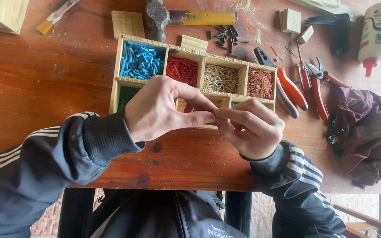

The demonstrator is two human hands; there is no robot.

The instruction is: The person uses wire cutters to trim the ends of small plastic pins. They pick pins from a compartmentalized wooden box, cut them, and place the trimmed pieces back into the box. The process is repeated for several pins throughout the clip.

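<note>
My left hand (162, 108) and my right hand (252, 128) meet fingertip to fingertip over the near edge of a wooden compartment box (119, 61). Between the pinched fingers sits a tiny dark part (216, 117), too small to identify. The box holds blue plugs (140, 59), red plugs (181, 70), pale pieces (220, 78) and thin copper-coloured nails (261, 83). A green-filled compartment (126, 94) shows behind my left hand. The box's near row is mostly hidden by my hands.
On the reddish wooden table (45, 75) lie a hammer (186, 17), a brush (54, 17), wood blocks (128, 23), dark screws (225, 35), orange-handled pliers (287, 86), cutters (320, 83), a small screwdriver (303, 70), a glue bottle (373, 33) and a dark maroon cloth (367, 132).
</note>
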